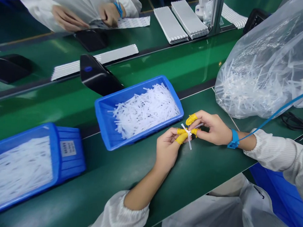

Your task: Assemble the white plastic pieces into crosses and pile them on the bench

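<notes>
Over the green work surface (137,174), both hands meet at a few thin white plastic strips (190,143) that cross one another. My left hand (166,148), with yellow finger cots on the thumb and a finger, pinches them from the left. From the other side my right hand (214,128) grips the same strips; its thumb and forefinger wear yellow cots too. A blue wristband (233,139) with a cord circles my right wrist. Just beyond the hands lies a blue bin (101,119) holding a heap of similar loose strips (149,110). The fingers hide where the strips join.
A second blue bin (57,152) of white strips is at left. A clear bag (267,65) of strips bulges at right, near black cables (299,124). Past the green belt (205,67), a co-worker's hands (110,14) handle a patterned strip beside white stacks (169,25).
</notes>
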The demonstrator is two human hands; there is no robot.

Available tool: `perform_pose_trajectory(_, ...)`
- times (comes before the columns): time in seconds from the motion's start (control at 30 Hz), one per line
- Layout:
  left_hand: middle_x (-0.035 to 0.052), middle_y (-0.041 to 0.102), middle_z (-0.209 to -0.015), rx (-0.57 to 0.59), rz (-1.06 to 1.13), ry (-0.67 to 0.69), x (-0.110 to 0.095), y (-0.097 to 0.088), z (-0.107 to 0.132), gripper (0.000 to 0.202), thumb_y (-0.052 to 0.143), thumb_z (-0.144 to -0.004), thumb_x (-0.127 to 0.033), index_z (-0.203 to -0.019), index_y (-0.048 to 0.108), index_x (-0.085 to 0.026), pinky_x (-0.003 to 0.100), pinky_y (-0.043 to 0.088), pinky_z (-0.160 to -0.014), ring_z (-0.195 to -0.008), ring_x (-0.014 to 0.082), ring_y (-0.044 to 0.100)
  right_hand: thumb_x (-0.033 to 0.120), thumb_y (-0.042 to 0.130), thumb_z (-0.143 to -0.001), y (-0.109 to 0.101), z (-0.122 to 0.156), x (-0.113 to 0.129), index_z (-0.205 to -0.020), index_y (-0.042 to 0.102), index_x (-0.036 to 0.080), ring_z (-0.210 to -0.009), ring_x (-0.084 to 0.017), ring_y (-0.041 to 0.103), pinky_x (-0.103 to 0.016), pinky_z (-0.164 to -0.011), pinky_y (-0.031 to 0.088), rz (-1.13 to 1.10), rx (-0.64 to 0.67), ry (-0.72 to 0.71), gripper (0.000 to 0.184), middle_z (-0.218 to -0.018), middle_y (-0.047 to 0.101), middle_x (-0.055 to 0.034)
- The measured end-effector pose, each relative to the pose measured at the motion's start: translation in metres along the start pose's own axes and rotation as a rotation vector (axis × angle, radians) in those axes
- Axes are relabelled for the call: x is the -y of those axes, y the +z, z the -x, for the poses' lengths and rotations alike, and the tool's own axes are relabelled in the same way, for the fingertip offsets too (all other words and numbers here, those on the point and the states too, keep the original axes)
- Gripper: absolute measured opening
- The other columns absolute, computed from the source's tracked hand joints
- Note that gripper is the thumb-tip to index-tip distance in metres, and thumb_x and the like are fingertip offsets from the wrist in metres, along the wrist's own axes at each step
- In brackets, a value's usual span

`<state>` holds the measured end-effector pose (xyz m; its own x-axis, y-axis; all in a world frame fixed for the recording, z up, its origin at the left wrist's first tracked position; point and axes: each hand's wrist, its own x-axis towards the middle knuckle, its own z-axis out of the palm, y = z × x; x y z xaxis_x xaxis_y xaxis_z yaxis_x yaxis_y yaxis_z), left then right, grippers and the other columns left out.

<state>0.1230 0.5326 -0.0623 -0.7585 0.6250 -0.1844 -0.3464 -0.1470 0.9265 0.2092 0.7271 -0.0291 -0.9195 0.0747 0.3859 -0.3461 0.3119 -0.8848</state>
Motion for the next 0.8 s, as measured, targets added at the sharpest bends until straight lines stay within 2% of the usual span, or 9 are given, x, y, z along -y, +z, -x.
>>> perform_pose_trajectory(0.17, 0.004, 0.083, -0.087, -0.005, -0.035, -0.002, 0.004, -0.005, 0.002, 0.034, 0.1, -0.078, -0.041, -0.085, 0.078, -0.017, 0.032, 0.072, -0.08, -0.076, 0.0174, 0.081, 0.007, 0.065, -0.091, -0.003, 0.0, 0.0, -0.118, 0.063, 0.02, -0.096, -0.016, 0.084, -0.026, -0.088, 0.066, -0.007, 0.036, -0.008, 0.03, -0.101, 0.085, -0.002)
perform_pose_trajectory(0.53, 0.0034, 0.082, -0.085, -0.022, -0.075, -0.005, 0.004, -0.006, 0.004, 0.034, 0.102, -0.074, -0.041, -0.081, 0.079, -0.017, 0.032, 0.072, -0.075, -0.073, 0.0174, 0.08, 0.007, 0.066, -0.087, -0.007, -0.002, 0.006, -0.107, 0.062, 0.022, -0.08, -0.013, 0.078, -0.023, -0.075, 0.058, 0.085, 0.083, 0.031, 0.026, -0.091, 0.083, 0.0019)
perform_pose_trajectory(0.67, 0.0035, 0.082, -0.085, -0.023, -0.112, 0.013, 0.001, -0.005, 0.005, 0.03, 0.101, -0.076, -0.04, -0.081, 0.08, -0.018, 0.03, 0.071, -0.076, -0.073, 0.0163, 0.079, 0.007, 0.066, -0.086, -0.008, -0.002, 0.006, -0.106, 0.063, 0.022, -0.077, -0.012, 0.076, -0.021, -0.074, 0.057, 0.092, 0.086, 0.013, 0.026, -0.09, 0.083, 0.0028)
perform_pose_trajectory(0.8, 0.003, 0.081, -0.083, -0.002, -0.201, 0.084, -0.006, -0.001, 0.008, 0.025, 0.098, -0.08, -0.038, -0.08, 0.081, -0.019, 0.025, 0.067, -0.076, -0.075, 0.0152, 0.078, 0.008, 0.069, -0.084, -0.008, -0.001, 0.005, -0.106, 0.064, 0.022, -0.077, -0.012, 0.075, -0.022, -0.075, 0.056, 0.109, 0.092, 0.06, 0.027, -0.089, 0.082, 0.0033)
